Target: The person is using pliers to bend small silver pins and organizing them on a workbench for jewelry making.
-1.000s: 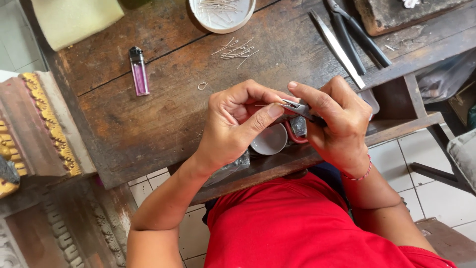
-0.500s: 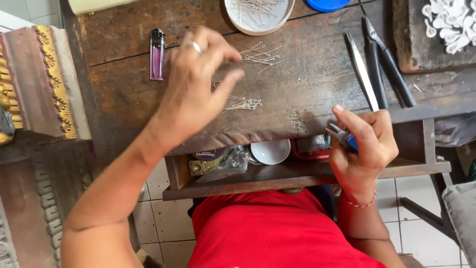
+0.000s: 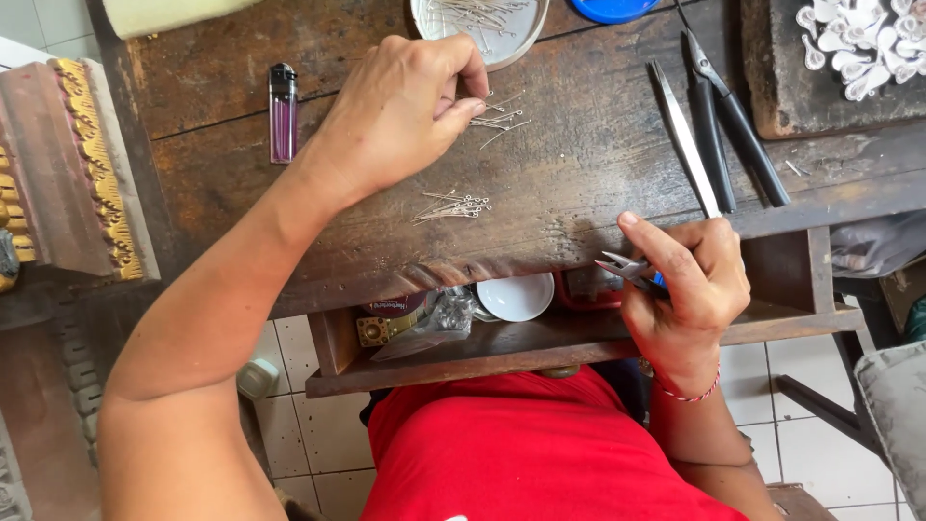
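Pins (image 3: 497, 118) scattered near the frame's top centre are pinched between left hand (image 3: 405, 106) fingers; one alone should be lifted cleanly. Small pliers (image 3: 632, 270) are gripped by the right hand (image 3: 690, 289), lower right.

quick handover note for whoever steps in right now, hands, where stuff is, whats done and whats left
Left hand: reaching across the wooden table, fingertips pinching at the loose metal pins just below the white dish of pins.
Right hand: closed grip on small pliers, held over the open drawer.
A second cluster of pins lies mid-table. Tweezers and black cutters lie to the right, purple lighter to the left.
Done: pins laid out. Left: no pin is in the pliers yet.
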